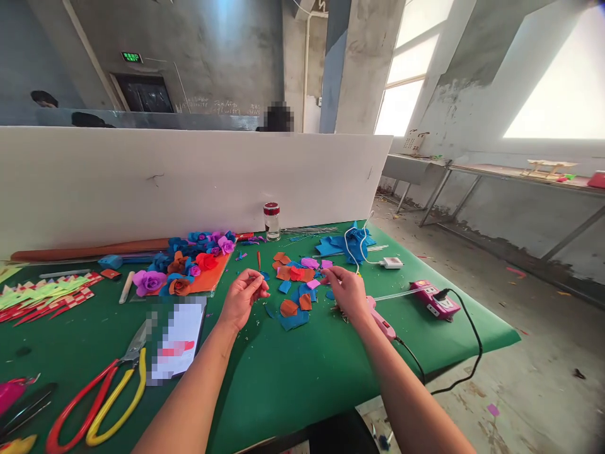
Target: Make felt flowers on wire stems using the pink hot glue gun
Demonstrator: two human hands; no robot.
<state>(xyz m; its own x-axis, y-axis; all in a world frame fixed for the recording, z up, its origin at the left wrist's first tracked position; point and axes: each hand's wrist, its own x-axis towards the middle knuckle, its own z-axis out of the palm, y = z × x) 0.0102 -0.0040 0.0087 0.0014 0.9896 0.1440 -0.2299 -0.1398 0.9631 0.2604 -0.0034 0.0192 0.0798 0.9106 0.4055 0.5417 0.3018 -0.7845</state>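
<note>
My left hand [243, 295] is raised over the table with its fingers pinched around a thin orange-brown stem-like piece [258, 260] that stands upright. My right hand [347, 287] is at the right edge of the loose paper petals [302, 273], fingertips pressed together; whatever is between them is too small to make out. Those petals are orange, blue, purple and red, scattered between my hands. A pink glue gun [384, 323] lies under and beside my right wrist, its clear glue stick pointing to the right.
Finished paper flowers [179, 265] sit at the back left. Scissors [111, 391] and a phone [177, 340] lie near my left forearm. A jar [271, 222] stands by the white board [198, 180]. A purple power strip [435, 299] and cords are at the right edge.
</note>
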